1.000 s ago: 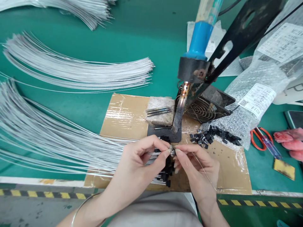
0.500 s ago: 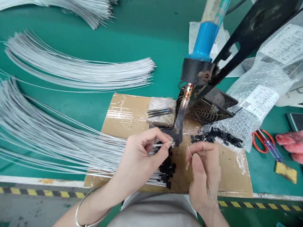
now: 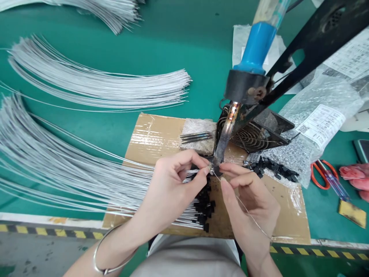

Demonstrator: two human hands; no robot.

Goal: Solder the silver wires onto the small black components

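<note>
My left hand [image 3: 175,188] pinches the end of a white cable beneath the tip of the soldering iron [image 3: 225,138], which hangs from a black stand. In my right hand [image 3: 250,204] is a thin silvery wire [image 3: 250,215], its end reaching the fingertips of my left hand. The two hands' fingertips are close together, partly hiding the small part at the iron tip. White cables [image 3: 115,173] with black connectors [image 3: 205,204] on their ends lie under my left hand on the cardboard [image 3: 150,138].
Behind the iron is a black fan [image 3: 253,134]. Loose black connectors [image 3: 272,168] lie right of it, near a bubble-wrap bag [image 3: 325,100]. Red-handled scissors [image 3: 314,177] and a yellow sponge [image 3: 352,213] are farther right. Another cable bundle [image 3: 109,88] lies at back left.
My right hand has moved up and left, bringing the thin wire to the fingertips of my left hand under the iron. My left hand has barely moved; the view has shifted slightly.
</note>
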